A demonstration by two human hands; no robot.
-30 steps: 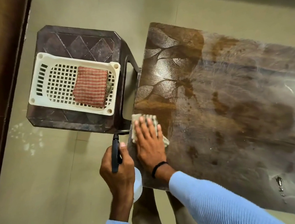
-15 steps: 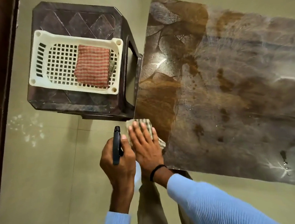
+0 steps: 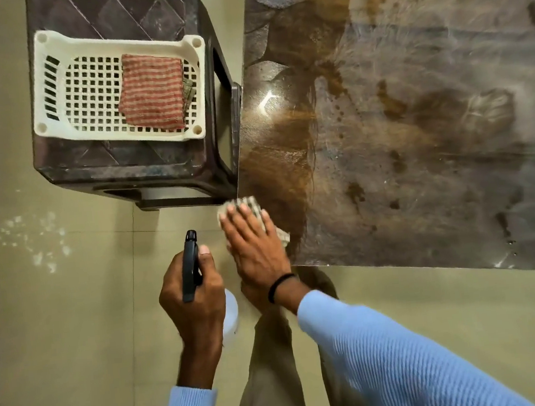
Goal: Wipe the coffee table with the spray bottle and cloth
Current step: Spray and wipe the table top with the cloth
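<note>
Wiping has carried the right hand (image 3: 257,252) leftward since a second ago: then it lay wholly on the desk (image 3: 414,125), a brown, stain-mottled glossy slab, while now it sits at the near-left corner with part of it out past the left edge. It is flat, with straight, slightly spread fingers pressing on the small folded checked grey-green cloth (image 3: 249,205), whose far end overhangs that same edge. A black band (image 3: 280,286) circles the wrist above a light blue ribbed sleeve (image 3: 386,354).

The left hand (image 3: 193,300) has kept its place beside the right one, over the beige tiled floor (image 3: 75,316), its fingers curled round the neck of the white translucent plastic spray bottle (image 3: 190,268) with a black trigger head. The head's long axis runs near to far, and the nozzle points away from the person toward the dark brown plastic stool (image 3: 127,169). The pale bottle body hangs below the hand.

On the stool stands a white perforated plastic basket (image 3: 56,91) holding a folded red-striped rag (image 3: 152,89).
</note>
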